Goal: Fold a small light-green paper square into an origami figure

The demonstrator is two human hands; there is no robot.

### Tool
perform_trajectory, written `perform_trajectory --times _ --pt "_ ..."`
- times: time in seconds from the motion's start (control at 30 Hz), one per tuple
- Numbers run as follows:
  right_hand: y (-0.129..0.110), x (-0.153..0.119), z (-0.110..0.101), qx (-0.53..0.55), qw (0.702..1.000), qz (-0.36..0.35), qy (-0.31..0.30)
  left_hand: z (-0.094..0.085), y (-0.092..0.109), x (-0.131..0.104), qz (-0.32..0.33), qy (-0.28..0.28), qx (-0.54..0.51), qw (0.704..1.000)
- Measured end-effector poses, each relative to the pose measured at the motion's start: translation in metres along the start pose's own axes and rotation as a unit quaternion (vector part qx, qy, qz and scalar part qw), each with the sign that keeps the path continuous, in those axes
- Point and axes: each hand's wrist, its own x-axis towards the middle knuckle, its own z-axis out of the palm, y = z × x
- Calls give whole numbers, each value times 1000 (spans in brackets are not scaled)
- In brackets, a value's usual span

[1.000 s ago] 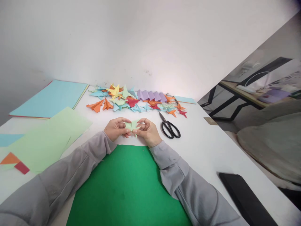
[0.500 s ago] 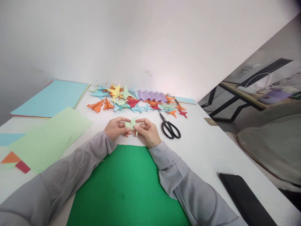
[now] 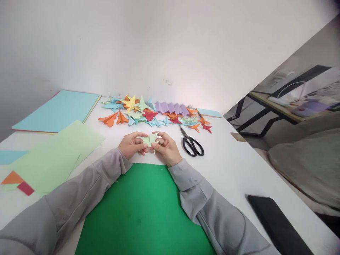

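Note:
A small folded piece of light green paper (image 3: 150, 140) is held up between both hands, above the white table just past the far edge of a green sheet (image 3: 140, 205). My left hand (image 3: 132, 144) pinches its left side between thumb and fingers. On its right side, my right hand (image 3: 166, 148) grips it the same way, with pointed tips of the paper standing out near the fingers. Behind the hands lie several small folded paper shapes, among them a yellow one (image 3: 130, 103), a red one (image 3: 149, 115) and a purple pleated strip (image 3: 171, 108).
Black-handled scissors (image 3: 192, 144) lie right of my right hand. A black flat object (image 3: 276, 223) is at the right front. Blue sheets (image 3: 58, 110), light green sheets (image 3: 50, 159) and orange and red scraps (image 3: 26, 188) lie at the left. A wall (image 3: 159, 46) stands behind.
The light green paper has turned slightly between my fingers, and more of its pointed tips shows at the right. Both hands have stayed nearly in place.

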Motion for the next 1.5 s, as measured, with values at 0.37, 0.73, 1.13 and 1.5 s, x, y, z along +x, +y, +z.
perform_trajectory --times 0.37,0.73,1.13,1.5 --pt "-3 -1 3 6 996 -12 94 0 -1 1 19 35 -36 999" --pt "-2 -2 8 -44 997 -11 69 5 -1 -2 42 26 18 999" --pt "4 1 7 -150 989 0 7 7 1 -5 45 -1 42 998" --pt "-11 -4 12 -251 967 15 -39 6 4 -6 50 7 74 996"
